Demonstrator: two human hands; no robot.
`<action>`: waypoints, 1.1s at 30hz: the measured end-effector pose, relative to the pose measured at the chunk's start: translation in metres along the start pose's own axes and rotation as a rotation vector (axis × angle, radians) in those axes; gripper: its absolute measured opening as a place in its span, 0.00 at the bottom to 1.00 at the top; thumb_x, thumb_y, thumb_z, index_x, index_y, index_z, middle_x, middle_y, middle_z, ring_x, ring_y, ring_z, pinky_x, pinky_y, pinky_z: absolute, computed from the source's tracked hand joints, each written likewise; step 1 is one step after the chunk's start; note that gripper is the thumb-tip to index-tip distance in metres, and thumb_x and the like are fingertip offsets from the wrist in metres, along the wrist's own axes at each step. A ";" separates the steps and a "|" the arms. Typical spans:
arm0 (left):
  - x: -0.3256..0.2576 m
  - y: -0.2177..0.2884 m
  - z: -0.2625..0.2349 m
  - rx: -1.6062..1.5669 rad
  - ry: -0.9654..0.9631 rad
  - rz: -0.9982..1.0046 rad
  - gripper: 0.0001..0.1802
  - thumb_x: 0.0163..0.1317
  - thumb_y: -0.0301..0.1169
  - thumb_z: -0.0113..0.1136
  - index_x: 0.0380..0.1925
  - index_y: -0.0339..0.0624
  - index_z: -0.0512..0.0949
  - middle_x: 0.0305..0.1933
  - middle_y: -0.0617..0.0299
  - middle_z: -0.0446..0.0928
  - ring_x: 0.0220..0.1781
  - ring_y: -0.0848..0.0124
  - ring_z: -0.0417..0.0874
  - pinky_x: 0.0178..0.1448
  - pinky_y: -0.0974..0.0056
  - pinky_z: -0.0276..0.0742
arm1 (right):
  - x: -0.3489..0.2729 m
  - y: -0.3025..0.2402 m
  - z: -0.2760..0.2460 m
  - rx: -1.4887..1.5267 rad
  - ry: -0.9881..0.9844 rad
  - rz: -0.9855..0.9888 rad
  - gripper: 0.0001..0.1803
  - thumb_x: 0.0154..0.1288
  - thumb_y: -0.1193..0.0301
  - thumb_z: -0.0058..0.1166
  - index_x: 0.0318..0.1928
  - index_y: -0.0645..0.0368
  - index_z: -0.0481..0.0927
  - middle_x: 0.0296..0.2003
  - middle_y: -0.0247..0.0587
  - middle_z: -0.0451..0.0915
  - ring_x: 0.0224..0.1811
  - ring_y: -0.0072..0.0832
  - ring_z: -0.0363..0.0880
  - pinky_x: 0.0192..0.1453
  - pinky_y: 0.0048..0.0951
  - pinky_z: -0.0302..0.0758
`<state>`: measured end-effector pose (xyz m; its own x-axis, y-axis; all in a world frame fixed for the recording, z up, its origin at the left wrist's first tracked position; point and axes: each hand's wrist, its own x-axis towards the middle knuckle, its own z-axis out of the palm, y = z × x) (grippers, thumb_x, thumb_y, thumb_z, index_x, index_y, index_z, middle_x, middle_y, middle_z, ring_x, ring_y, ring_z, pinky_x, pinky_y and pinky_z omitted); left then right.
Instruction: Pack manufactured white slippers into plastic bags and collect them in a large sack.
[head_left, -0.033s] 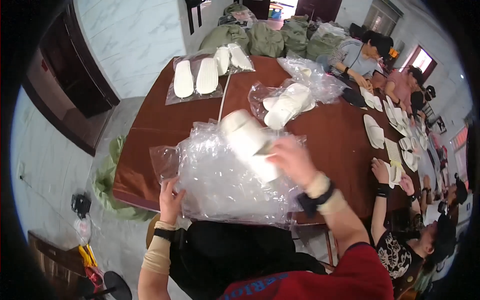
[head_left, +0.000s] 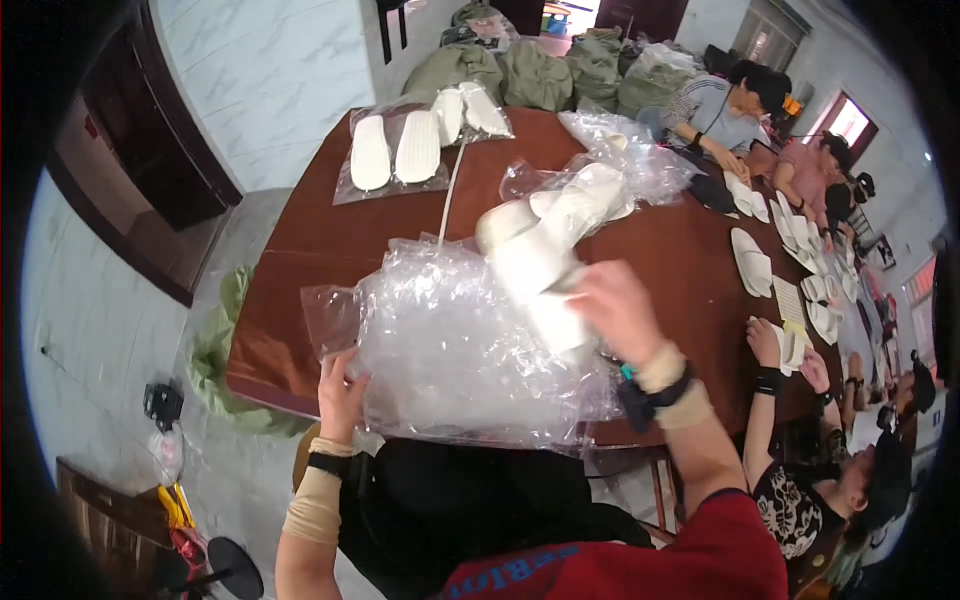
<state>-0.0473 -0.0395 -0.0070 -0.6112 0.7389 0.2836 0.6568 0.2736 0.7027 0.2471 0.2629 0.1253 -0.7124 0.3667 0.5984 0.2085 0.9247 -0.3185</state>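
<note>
My right hand [head_left: 618, 308] grips a white slipper [head_left: 530, 262] by its near end, holding it slanted over the right part of a stack of clear plastic bags [head_left: 430, 350]. Motion smears the slipper, so whether it is one or a pair I cannot tell. At the stack's left edge my left hand [head_left: 342, 395] has its fingers curled on the edge of a clear bag. Just beyond the held slipper lie other white slippers [head_left: 592, 195] on clear plastic.
Bagged white slippers [head_left: 418, 148] lie on the far left of the brown table [head_left: 320, 240]. Loose slippers [head_left: 750, 262] line the right side, where co-workers' hands [head_left: 765, 342] handle some. Green sacks [head_left: 535, 75] are piled behind the table.
The slipper in my right hand has moved to the right and slightly toward me, along with the hand. My left hand stays at the bags' left edge.
</note>
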 end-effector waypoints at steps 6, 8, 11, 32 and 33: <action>0.012 0.004 0.021 0.070 0.074 -0.102 0.20 0.55 0.31 0.67 0.48 0.40 0.77 0.35 0.56 0.74 0.31 0.64 0.75 0.38 0.61 0.73 | -0.061 0.119 -0.078 -0.419 0.014 0.265 0.09 0.60 0.66 0.58 0.35 0.59 0.78 0.35 0.44 0.75 0.43 0.45 0.73 0.47 0.43 0.71; 0.012 -0.007 0.021 0.086 0.015 -0.105 0.17 0.55 0.30 0.67 0.44 0.39 0.78 0.33 0.57 0.74 0.31 0.64 0.75 0.38 0.61 0.72 | -0.071 0.108 -0.056 -0.335 -0.054 0.409 0.12 0.62 0.63 0.57 0.38 0.58 0.78 0.34 0.46 0.77 0.42 0.47 0.75 0.47 0.45 0.72; 0.010 -0.002 0.017 0.077 -0.052 -0.162 0.10 0.53 0.28 0.66 0.34 0.37 0.78 0.29 0.58 0.72 0.31 0.64 0.74 0.37 0.61 0.72 | -0.091 0.068 0.011 0.066 -0.269 0.610 0.18 0.63 0.59 0.58 0.44 0.60 0.76 0.32 0.49 0.80 0.38 0.48 0.80 0.45 0.44 0.75; 0.047 -0.007 0.033 -0.371 0.020 -0.288 0.10 0.67 0.30 0.56 0.42 0.36 0.79 0.36 0.61 0.79 0.35 0.74 0.79 0.36 0.70 0.75 | -0.107 0.045 0.061 0.471 -0.018 0.772 0.25 0.62 0.77 0.54 0.60 0.58 0.69 0.36 0.46 0.79 0.33 0.34 0.79 0.40 0.32 0.76; 0.055 0.000 0.037 -0.490 -0.028 -0.359 0.08 0.67 0.29 0.56 0.41 0.36 0.78 0.34 0.62 0.80 0.32 0.74 0.80 0.34 0.69 0.75 | -0.113 0.048 0.058 0.264 -0.046 0.720 0.26 0.61 0.79 0.52 0.62 0.59 0.68 0.39 0.49 0.80 0.36 0.41 0.81 0.43 0.36 0.77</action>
<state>-0.0641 0.0244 -0.0155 -0.7406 0.6708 -0.0390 0.1284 0.1982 0.9717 0.2987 0.2601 -0.0003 -0.4903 0.8590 0.1474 0.4684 0.4024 -0.7866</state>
